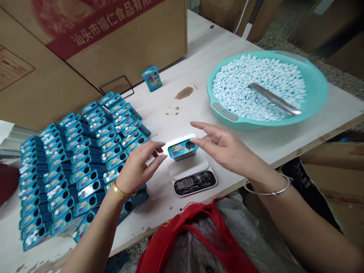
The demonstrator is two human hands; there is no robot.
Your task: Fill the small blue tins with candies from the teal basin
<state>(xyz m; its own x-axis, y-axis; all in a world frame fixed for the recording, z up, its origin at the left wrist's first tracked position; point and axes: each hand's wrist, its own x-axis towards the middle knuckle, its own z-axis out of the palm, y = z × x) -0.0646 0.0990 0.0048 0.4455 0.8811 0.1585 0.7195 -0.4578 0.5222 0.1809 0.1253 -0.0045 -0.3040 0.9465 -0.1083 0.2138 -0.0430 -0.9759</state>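
A small blue candy tin point(182, 148) with a dark round hole at its right end lies on the white platform of a digital scale point(182, 172). Digits glow on the scale's display. My left hand point(140, 165), with a gold bangle, hovers just left of the tin, thumb and fingers apart and holding nothing. On the other side, my right hand point(224, 148) is open with the index finger stretched out. Its thumb tip is at the tin's right end; I cannot tell whether it touches.
Rows of blue tins point(85, 163) fill the left of the table point(196, 98), some topped with white candies. One tin point(152, 78) stands alone near a large cardboard box point(122, 41). A turquoise basin point(315, 87) holds pale candies point(241, 87) and a metal scoop point(274, 99).
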